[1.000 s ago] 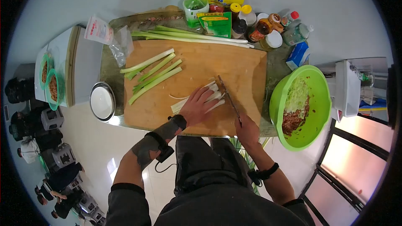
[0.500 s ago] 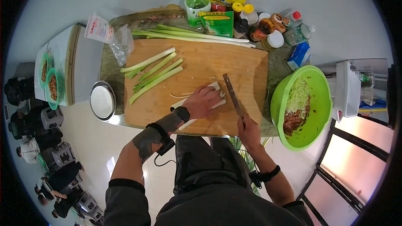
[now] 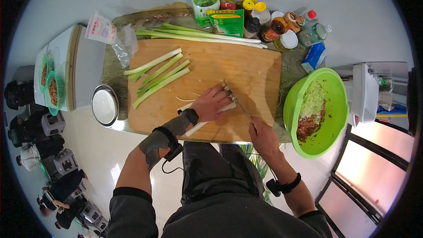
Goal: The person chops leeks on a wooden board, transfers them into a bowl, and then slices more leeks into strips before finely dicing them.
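Observation:
My left hand (image 3: pixel 212 105) presses down over white green onion stalks (image 3: pixel 197 129) on the wooden cutting board (image 3: pixel 246 66), its fingers bent on top of them. My right hand (image 3: pixel 264 137) is closed around the handle of a kitchen knife (image 3: pixel 241 107). The blade now looks thin, seen nearly edge-on, with its tip right by my left fingertips at the stalks' right ends. Several cut green onion lengths (image 3: pixel 164 79) lie on the board's left part. Long green onions (image 3: pixel 198 37) rest along the board's back edge.
At the right stands a green basin (image 3: pixel 288 112) holding chopped pale green vegetable and brown mince. Bottles, jars and packets, among them a green packet (image 3: pixel 229 23), crowd the back. A white bowl (image 3: pixel 105 105) and a plastic bag (image 3: pixel 125 46) are at the left. People sit far left.
The knife has moved left against the stalks' ends beside my left fingers, and its blade has turned more edge-on. My left hand still holds the stalks. The whole view has shifted slightly.

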Action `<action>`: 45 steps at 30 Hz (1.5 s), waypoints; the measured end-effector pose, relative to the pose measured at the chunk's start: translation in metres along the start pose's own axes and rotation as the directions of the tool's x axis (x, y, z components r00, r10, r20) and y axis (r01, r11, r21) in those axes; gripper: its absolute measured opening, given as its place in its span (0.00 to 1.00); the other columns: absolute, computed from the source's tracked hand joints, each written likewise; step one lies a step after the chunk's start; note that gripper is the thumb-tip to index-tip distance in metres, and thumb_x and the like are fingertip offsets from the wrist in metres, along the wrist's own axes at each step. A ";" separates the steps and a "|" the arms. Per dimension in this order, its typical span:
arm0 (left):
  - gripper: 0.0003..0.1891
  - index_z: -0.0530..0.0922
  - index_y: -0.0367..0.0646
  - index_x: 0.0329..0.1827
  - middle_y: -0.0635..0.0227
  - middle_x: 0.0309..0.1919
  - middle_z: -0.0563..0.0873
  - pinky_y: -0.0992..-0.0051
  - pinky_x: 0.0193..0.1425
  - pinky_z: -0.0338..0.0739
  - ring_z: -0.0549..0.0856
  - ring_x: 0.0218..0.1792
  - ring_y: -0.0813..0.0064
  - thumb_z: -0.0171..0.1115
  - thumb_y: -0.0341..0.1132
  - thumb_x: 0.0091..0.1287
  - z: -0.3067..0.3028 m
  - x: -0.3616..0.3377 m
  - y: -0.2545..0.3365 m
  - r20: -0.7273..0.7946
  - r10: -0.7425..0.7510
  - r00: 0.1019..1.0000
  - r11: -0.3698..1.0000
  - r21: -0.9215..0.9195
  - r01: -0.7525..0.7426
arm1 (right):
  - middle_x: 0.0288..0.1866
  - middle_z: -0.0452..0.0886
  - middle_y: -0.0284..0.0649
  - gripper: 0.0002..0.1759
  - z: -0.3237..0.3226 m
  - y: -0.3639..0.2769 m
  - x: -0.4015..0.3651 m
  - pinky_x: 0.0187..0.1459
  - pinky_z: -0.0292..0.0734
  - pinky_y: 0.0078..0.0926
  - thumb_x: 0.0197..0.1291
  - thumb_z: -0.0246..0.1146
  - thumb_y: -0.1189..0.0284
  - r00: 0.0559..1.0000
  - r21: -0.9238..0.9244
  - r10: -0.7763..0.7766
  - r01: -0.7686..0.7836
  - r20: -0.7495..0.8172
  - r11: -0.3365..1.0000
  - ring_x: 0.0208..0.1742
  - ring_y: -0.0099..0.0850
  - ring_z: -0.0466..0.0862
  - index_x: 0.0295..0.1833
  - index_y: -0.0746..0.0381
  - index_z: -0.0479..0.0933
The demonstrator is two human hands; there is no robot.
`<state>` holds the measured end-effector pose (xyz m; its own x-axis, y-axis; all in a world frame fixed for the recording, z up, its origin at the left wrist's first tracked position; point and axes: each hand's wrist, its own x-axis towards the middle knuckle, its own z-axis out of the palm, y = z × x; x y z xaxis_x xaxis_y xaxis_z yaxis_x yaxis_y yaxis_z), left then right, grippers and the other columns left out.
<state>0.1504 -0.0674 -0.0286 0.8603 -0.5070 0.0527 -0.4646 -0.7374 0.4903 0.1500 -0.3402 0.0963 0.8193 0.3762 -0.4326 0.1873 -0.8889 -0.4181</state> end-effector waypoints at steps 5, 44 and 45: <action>0.30 0.79 0.50 0.66 0.64 0.67 0.79 0.56 0.75 0.73 0.72 0.74 0.55 0.75 0.44 0.59 -0.004 0.001 0.002 -0.087 0.010 0.996 1.000 0.005 -0.010 | 0.43 0.89 0.54 0.19 -0.002 0.000 0.002 0.46 0.85 0.60 0.79 0.56 0.61 0.999 -0.011 0.009 -0.009 0.041 1.000 0.44 0.57 0.90 0.68 0.56 0.78; 0.28 0.78 0.45 0.66 0.61 0.69 0.79 0.55 0.78 0.72 0.73 0.75 0.51 0.70 0.37 0.60 0.021 -0.009 0.013 -0.171 -0.133 0.976 0.990 -0.067 0.123 | 0.40 0.86 0.61 0.14 0.049 0.006 0.033 0.46 0.79 0.64 0.75 0.60 0.63 1.000 -0.040 0.005 -0.005 0.002 0.999 0.43 0.64 0.86 0.55 0.61 0.80; 0.28 0.78 0.45 0.66 0.61 0.69 0.79 0.55 0.78 0.72 0.73 0.75 0.51 0.70 0.36 0.60 0.020 -0.009 0.011 -0.184 -0.131 0.974 0.991 -0.062 0.121 | 0.38 0.87 0.60 0.15 0.047 0.001 0.039 0.46 0.80 0.64 0.75 0.60 0.62 0.999 -0.049 -0.038 0.037 -0.024 0.998 0.42 0.63 0.87 0.55 0.61 0.80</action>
<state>0.1335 -0.0797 -0.0408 0.9375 -0.3154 0.1471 -0.3429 -0.7643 0.5462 0.1564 -0.3142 0.0412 0.8244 0.4033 -0.3971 0.2437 -0.8862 -0.3940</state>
